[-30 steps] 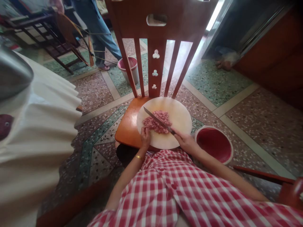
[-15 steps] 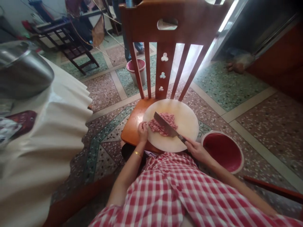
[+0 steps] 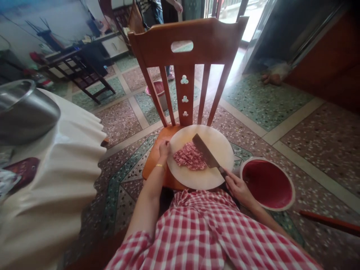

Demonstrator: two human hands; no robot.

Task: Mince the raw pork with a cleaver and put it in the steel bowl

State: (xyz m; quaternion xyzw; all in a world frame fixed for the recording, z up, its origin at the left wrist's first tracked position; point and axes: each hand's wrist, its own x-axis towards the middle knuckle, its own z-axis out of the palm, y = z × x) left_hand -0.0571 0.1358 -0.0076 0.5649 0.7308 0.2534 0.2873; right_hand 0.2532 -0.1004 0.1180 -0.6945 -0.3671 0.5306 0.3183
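A round pale cutting board (image 3: 219,144) lies on the seat of a wooden chair (image 3: 187,45). A pile of pink minced meat (image 3: 189,156) sits in its middle. My right hand (image 3: 237,186) grips the handle of a knife (image 3: 206,153), whose wide blade is lifted and angled over the right side of the meat. My left hand (image 3: 164,148) is closed on the board's left rim, just clear of the meat; a gold bangle circles that wrist.
A red basin (image 3: 267,183) stands on the terrazzo floor right of the chair. At left a white-draped table (image 3: 64,165) carries a steel pot (image 3: 26,114). A pink bucket (image 3: 159,92) stands behind the chair. A person stands far back.
The knife has come off the meat and swung to the right, blade raised. My left hand has slid from the meat's edge to the board's left rim. The view has tilted upward.
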